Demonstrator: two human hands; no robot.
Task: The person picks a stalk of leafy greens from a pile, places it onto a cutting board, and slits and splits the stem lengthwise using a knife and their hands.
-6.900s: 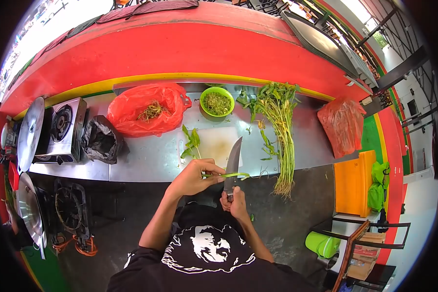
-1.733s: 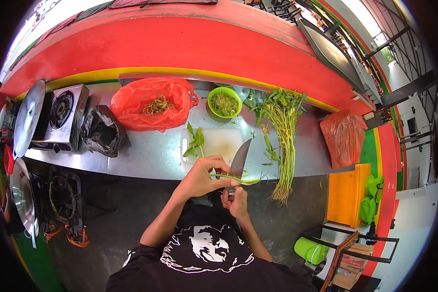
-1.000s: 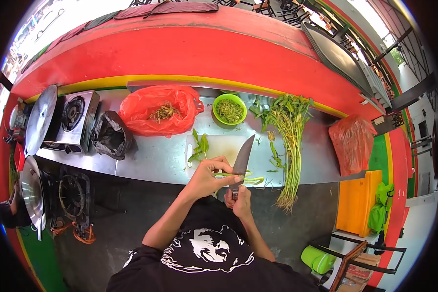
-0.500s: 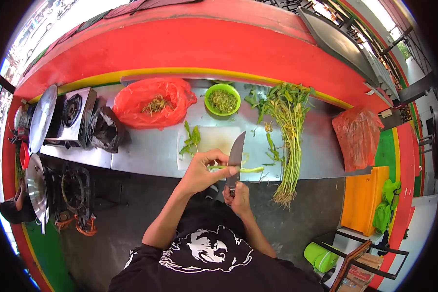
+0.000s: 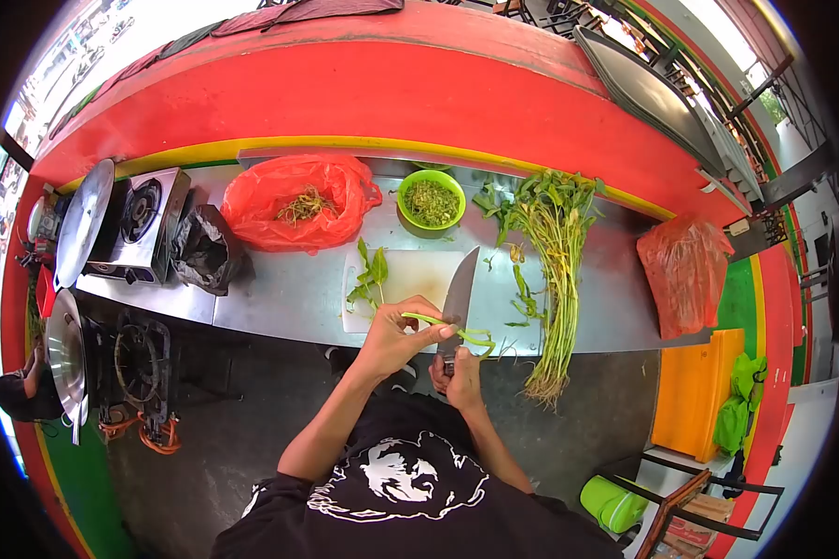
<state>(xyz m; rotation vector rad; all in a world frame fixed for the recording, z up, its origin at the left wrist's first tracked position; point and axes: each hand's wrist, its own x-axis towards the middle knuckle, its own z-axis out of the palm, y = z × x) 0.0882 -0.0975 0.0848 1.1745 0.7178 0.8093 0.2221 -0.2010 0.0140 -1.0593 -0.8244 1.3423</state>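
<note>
My right hand [image 5: 459,379] is wrapped round the handle of a broad kitchen knife [image 5: 460,291], its blade pointing up and away from me. Between thumb and fingers, my left hand [image 5: 397,337] pinches a thin green vegetable stem [image 5: 478,338], which runs beside the blade and droops at its right end. Under and beyond the hands lies a white cutting board [image 5: 419,270] with a few leafy green sprigs [image 5: 372,272] on its left part. To the right, a big bunch of leafy greens [image 5: 559,279] with long stems lies across the metal counter, roots over its front edge.
Behind the board stands a green bowl [image 5: 404,207] of chopped greens. Left of it are an open red plastic bag [image 5: 252,219] holding root trimmings, a black bag [image 5: 207,252] and a gas stove [image 5: 140,219]. Another red bag [image 5: 685,275] sits at the counter's right end.
The stem has swung from lying nearly straight to bending, its right end now curled down past the blade. The knife tip has shifted slightly right; both hands keep their holds.
</note>
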